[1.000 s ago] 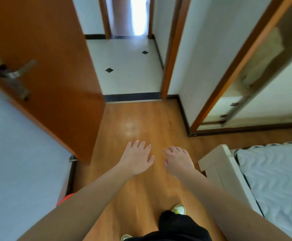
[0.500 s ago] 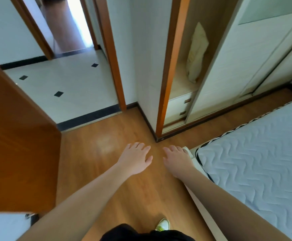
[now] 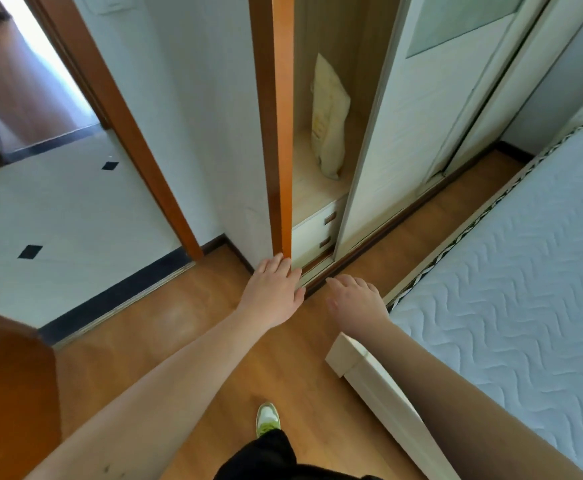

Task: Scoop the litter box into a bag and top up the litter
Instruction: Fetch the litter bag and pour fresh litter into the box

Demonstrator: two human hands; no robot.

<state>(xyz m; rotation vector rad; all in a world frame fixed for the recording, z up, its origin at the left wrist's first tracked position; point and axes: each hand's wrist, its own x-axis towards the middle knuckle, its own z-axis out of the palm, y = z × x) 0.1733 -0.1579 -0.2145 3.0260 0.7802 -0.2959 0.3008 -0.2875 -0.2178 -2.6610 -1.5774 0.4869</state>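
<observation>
A tall cream-coloured sack [image 3: 328, 116] stands upright on a shelf inside the open wardrobe [image 3: 321, 188], above two small drawers. My left hand [image 3: 273, 291] is stretched forward with straight fingers, empty, in front of the wardrobe's orange frame post. Beside it my right hand [image 3: 356, 303] hangs with fingers loosely bent down, holding nothing. Both hands are well below the sack and apart from it. No litter box or scoop is in view.
A white sliding wardrobe door [image 3: 421, 116] covers the section right of the sack. A bed with a white quilted mattress [image 3: 512, 289] and a cream frame corner [image 3: 349, 355] fills the right. An open orange door [image 3: 9, 393] is at the lower left, a tiled hallway [image 3: 58, 209] beyond.
My view has swung right from the doorway toward the wardrobe and come closer. The sack on the shelf now sits centre frame. Both hands stay extended and empty.
</observation>
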